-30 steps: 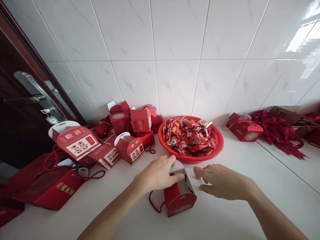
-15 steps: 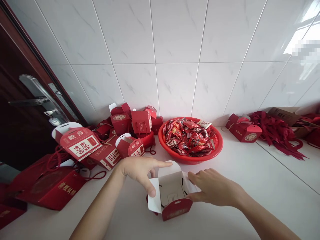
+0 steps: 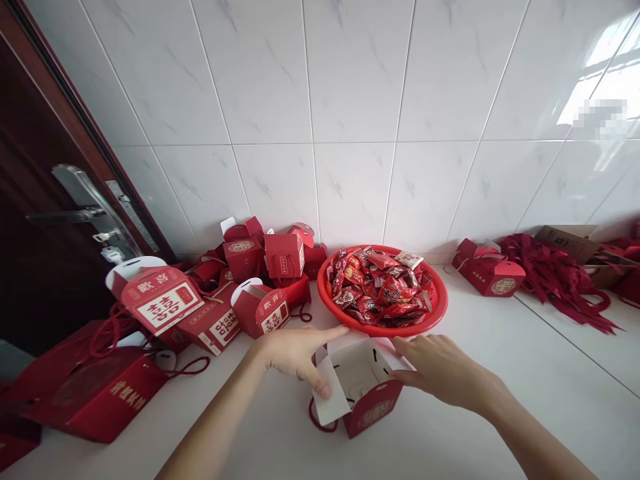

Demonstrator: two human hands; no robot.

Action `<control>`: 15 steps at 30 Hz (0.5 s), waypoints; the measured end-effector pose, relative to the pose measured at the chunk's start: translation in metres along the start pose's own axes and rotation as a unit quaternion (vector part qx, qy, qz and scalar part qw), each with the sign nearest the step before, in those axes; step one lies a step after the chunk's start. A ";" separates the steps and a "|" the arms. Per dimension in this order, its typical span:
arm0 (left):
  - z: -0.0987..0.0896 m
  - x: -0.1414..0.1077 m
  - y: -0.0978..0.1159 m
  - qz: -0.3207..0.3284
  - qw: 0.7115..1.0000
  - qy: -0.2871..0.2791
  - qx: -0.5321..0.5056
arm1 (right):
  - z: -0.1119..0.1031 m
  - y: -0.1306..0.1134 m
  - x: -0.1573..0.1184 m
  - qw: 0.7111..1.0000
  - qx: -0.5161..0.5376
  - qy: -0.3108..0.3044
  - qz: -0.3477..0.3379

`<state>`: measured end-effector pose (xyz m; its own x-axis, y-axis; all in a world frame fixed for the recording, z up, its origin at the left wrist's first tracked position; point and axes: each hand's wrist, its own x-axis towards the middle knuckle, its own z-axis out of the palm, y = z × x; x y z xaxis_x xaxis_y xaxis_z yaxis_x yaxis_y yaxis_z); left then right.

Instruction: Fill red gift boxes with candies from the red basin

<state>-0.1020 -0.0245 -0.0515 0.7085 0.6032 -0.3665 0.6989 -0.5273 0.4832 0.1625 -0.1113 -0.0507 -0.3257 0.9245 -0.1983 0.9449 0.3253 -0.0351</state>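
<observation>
A red box (image 3: 375, 408), its top open, stands on the counter (image 3: 270, 433), well forward of the back edge. The left hand (image 3: 293, 353) is spread, thumb on its left flap; the right hand (image 3: 445, 370) curves against its right flap, whether gripping I cannot tell. Near the back edge sits a red basket (image 3: 439, 303) of wrapped packets (image 3: 397, 290).
</observation>
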 end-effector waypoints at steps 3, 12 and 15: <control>-0.002 -0.003 0.011 -0.050 0.998 -0.025 0.030 | -0.003 0.002 0.000 1.000 0.004 0.018 0.005; -0.006 -0.020 0.020 -0.025 0.999 0.033 0.018 | -0.014 0.025 -0.007 0.980 0.138 0.144 0.007; -0.009 -0.019 0.019 0.019 0.994 0.106 -0.004 | -0.017 0.037 0.004 0.948 0.231 0.218 0.006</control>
<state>-0.1036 -0.0408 -0.0282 0.6974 0.6956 -0.1727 0.6703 -0.5478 0.5005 0.1952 -0.0920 -0.0366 -0.2007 0.9548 0.2191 0.8290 0.2847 -0.4813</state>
